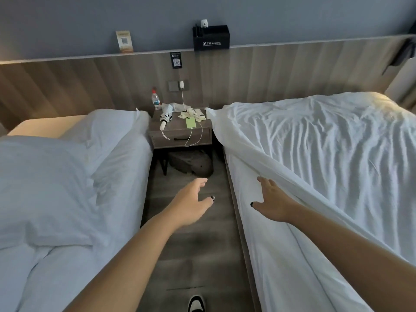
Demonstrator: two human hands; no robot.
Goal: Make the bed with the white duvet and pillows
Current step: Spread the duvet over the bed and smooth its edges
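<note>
The left hand (191,203) is open over the floor (198,251) and holds nothing. The right hand (271,202) is open too, its fingers reaching under the edge of the white duvet (326,140) on the right bed (270,255). There are two beds. One pillow (105,129) lies on the left bed (67,266). One small table (180,134) stands between them.

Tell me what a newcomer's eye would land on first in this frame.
Probably the rumpled white duvet spread over the bed on the right, with the right hand reaching under its hanging edge. Next, the left hand hanging open over the floor of the aisle between the two beds. At the far end stands a cluttered nightstand with a water bottle and a green phone on charge.
</note>
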